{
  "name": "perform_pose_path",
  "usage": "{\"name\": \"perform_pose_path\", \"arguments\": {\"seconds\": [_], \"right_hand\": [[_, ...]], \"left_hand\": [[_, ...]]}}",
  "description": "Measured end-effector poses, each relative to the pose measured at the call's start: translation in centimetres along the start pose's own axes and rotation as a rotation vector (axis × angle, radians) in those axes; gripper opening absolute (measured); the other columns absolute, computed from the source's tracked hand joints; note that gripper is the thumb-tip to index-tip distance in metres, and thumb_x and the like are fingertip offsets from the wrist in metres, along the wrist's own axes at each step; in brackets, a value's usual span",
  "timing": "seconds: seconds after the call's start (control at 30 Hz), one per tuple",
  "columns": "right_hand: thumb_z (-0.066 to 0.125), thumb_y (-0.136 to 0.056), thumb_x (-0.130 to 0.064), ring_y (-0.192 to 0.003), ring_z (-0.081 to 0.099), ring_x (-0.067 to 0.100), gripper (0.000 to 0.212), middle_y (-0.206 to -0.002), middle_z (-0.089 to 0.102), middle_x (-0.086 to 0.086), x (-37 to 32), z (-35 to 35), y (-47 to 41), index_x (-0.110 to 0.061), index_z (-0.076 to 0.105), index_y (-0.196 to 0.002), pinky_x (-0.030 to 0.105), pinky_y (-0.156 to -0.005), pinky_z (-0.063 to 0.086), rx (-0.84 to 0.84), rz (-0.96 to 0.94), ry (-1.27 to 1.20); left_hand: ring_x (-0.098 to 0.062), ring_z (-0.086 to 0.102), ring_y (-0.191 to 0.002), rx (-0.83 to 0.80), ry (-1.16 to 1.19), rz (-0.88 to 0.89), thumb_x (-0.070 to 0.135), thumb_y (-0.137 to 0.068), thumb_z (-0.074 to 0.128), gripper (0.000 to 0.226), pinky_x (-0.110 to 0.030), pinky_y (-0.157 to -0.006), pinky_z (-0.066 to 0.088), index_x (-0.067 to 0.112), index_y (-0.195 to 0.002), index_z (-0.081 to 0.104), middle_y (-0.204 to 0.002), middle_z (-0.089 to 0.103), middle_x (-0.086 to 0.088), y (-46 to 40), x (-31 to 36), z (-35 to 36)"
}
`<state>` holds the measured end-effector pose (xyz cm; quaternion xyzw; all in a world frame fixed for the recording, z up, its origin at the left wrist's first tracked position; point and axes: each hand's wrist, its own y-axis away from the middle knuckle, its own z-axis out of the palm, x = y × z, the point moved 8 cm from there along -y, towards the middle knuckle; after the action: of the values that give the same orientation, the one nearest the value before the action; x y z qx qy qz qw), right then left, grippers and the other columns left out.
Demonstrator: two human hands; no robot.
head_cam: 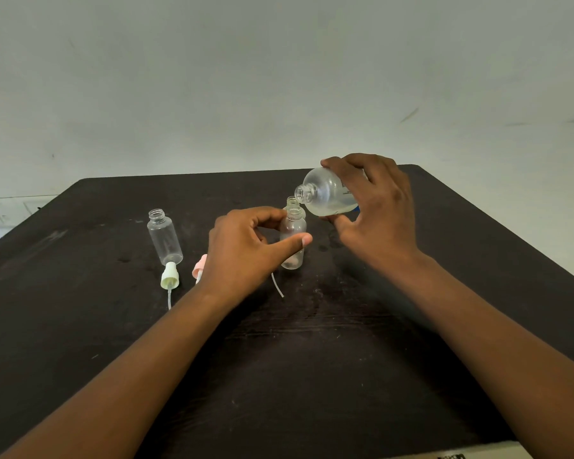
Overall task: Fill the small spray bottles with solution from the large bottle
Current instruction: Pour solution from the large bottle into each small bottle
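Note:
My right hand (375,207) grips the large clear bottle (328,193), tipped on its side with its open mouth pointing left and down over a small bottle's neck. My left hand (246,246) holds that small clear spray bottle (293,240) upright on the dark table (312,359), thumb in front and fingers at its neck. Directly behind it another small open bottle (291,201) shows only its neck. A third small bottle (164,236) stands open and uncapped to the left.
A pale yellow-green spray cap with its tube (169,279) lies in front of the left bottle. A pink spray cap (199,267) lies partly hidden by my left hand, and a loose tube (277,286) sticks out near my wrist. A plain wall rises behind the table.

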<state>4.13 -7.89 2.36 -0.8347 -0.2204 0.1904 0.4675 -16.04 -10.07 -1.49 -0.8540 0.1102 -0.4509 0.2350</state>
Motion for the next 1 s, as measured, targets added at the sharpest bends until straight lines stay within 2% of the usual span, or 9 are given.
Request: {"name": "perform_pose_path", "arguments": {"seconds": [0.47,0.73,1.0], "right_hand": [[0.081,-0.065,-0.007,-0.120,0.058,0.028,0.076,-0.128,0.063,0.002,-0.10,0.05,0.00,-0.024,0.065,-0.137,0.044,-0.100,0.046,-0.009,0.004,0.010],[0.082,-0.064,-0.006,-0.123,0.056,0.027,0.078,-0.130,0.062,0.003,-0.01,0.11,-0.01,-0.025,0.064,-0.137,0.042,-0.102,0.045,-0.015,0.009,0.016],[0.081,-0.064,-0.005,-0.122,0.056,0.027,0.078,-0.130,0.062,0.003,-0.06,0.10,0.02,-0.024,0.064,-0.138,0.043,-0.101,0.046,-0.010,0.006,0.019]], "left_hand": [[0.013,0.057,-0.057,0.000,0.008,0.007,0.050,-0.078,0.089,0.044,-0.006,-0.061,0.039,0.028,-0.115,0.081,-0.100,0.080,0.015,0.15,0.13,0.00],[0.013,0.057,-0.055,-0.011,0.010,0.014,0.049,-0.078,0.089,0.045,-0.003,-0.057,0.039,0.026,-0.116,0.081,-0.104,0.080,0.014,0.06,0.06,0.09],[0.012,0.059,-0.057,-0.018,0.012,0.005,0.052,-0.077,0.089,0.048,-0.009,-0.063,0.043,0.026,-0.117,0.081,-0.106,0.080,0.014,0.06,-0.15,0.22]]}}
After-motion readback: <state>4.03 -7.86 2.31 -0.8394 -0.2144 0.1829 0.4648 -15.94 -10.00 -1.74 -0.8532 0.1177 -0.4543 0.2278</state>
